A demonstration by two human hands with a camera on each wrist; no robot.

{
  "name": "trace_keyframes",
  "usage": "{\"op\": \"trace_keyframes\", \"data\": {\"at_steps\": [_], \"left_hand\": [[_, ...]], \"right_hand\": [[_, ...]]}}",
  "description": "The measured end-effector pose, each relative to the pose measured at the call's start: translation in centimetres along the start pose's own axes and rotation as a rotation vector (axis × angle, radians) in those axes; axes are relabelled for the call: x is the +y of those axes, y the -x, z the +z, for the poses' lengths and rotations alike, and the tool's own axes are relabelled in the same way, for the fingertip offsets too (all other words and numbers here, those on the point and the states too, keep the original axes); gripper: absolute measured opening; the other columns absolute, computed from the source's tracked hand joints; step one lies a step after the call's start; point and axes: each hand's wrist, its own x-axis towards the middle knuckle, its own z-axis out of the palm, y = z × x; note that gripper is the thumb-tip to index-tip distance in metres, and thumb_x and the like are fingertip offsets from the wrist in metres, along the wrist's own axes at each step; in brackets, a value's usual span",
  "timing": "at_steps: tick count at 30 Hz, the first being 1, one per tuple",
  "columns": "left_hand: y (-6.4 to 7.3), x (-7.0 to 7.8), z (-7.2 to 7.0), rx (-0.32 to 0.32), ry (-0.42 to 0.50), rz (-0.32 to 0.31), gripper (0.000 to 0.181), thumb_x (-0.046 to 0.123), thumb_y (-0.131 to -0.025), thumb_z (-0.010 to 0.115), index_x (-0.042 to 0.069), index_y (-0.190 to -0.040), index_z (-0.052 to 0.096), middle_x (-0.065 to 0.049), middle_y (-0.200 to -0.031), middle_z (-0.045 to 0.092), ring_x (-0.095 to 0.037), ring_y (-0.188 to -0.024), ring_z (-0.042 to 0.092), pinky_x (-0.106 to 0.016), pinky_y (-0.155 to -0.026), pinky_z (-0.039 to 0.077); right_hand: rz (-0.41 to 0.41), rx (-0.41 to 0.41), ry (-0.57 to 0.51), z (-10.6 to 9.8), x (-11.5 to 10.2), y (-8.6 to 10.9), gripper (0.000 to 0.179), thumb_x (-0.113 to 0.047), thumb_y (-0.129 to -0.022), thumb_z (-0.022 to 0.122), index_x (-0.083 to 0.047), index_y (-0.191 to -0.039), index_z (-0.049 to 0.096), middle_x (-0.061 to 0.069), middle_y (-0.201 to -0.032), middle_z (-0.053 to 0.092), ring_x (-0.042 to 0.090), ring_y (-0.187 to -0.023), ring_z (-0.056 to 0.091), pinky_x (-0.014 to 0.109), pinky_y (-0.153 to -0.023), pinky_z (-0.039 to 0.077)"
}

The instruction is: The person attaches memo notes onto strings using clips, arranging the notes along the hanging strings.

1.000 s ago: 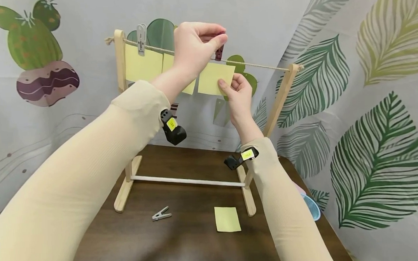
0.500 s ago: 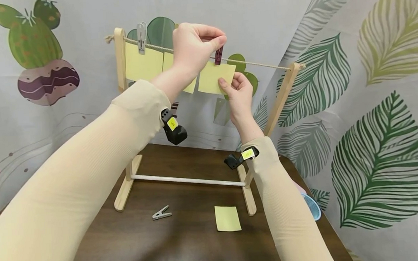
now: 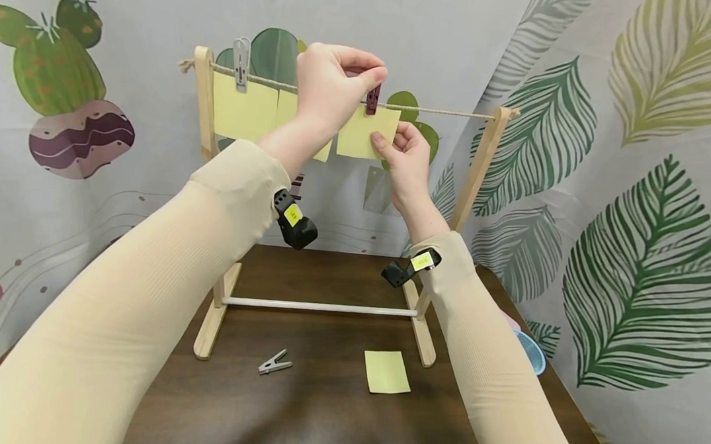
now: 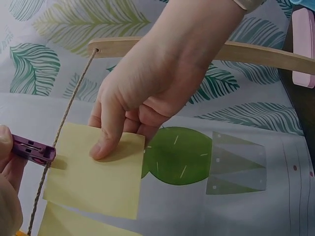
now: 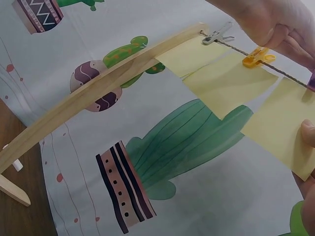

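Observation:
My left hand [image 3: 337,84] pinches a dark purple clothespin [image 3: 372,101] between thumb and fingers, its tip right at the rope [image 3: 440,111] and the top edge of a yellow paper square [image 3: 357,134]. My right hand [image 3: 409,157] holds that square by its right side, thumb in front and fingers behind. Farther left on the rope hang two more yellow squares; a grey clothespin [image 3: 241,67] clips the outermost one. In the right wrist view a yellow-orange clothespin [image 5: 257,58] clips the middle square, which my left arm partly hides in the head view.
The rope runs between wooden posts [image 3: 478,170] joined low by a white bar [image 3: 320,307]. On the brown table [image 3: 322,422] lie a loose grey clothespin [image 3: 275,363] and another yellow square [image 3: 387,371]. A blue basket [image 3: 531,352] stands by the right edge.
My left hand has lowered slightly, bringing the purple clothespin down over the rope and onto the paper's top edge. My right hand keeps hold of the square, almost still.

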Motion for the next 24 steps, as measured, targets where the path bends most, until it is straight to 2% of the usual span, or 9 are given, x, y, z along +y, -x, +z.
{"op": "trace_keyframes", "data": {"at_steps": [5, 9, 14, 24], "left_hand": [[-0.23, 0.08, -0.03, 0.031, 0.031, 0.037, 0.015, 0.022, -0.087, 0.076, 0.010, -0.095, 0.080, -0.002, -0.095, 0.077, -0.003, -0.081, 0.071, -0.014, -0.079, 0.050], [-0.45, 0.25, -0.02, 0.030, 0.018, 0.041, 0.015, 0.023, -0.087, 0.076, 0.011, -0.094, 0.080, -0.002, -0.095, 0.077, -0.003, -0.081, 0.070, -0.014, -0.080, 0.049], [-0.49, 0.23, 0.04, 0.006, -0.018, -0.012, 0.016, 0.024, -0.087, 0.076, 0.012, -0.095, 0.080, 0.000, -0.096, 0.077, -0.003, -0.081, 0.069, -0.013, -0.080, 0.048], [0.08, -0.22, -0.06, -0.028, -0.056, -0.069, 0.018, 0.024, -0.088, 0.074, 0.012, -0.101, 0.079, 0.001, -0.101, 0.076, -0.003, -0.088, 0.071, -0.014, -0.079, 0.048]], "right_hand": [[0.011, -0.006, 0.018, -0.04, 0.18, 0.01, 0.018, 0.006, -0.089, 0.065, -0.011, -0.090, 0.058, -0.006, -0.079, 0.067, 0.005, -0.075, 0.066, 0.017, -0.070, 0.053], [0.007, -0.008, 0.017, -0.06, 0.21, -0.01, 0.017, 0.006, -0.089, 0.065, -0.010, -0.090, 0.058, -0.006, -0.079, 0.068, 0.005, -0.075, 0.067, 0.017, -0.070, 0.053], [0.000, 0.002, 0.009, -0.03, -0.04, 0.02, 0.019, 0.007, -0.088, 0.065, -0.010, -0.089, 0.059, -0.003, -0.081, 0.068, 0.006, -0.076, 0.066, 0.017, -0.071, 0.054], [-0.002, -0.002, 0.006, -0.08, -0.13, -0.03, 0.018, 0.006, -0.088, 0.066, -0.010, -0.089, 0.059, -0.002, -0.082, 0.069, 0.007, -0.076, 0.067, 0.018, -0.071, 0.054]]}}
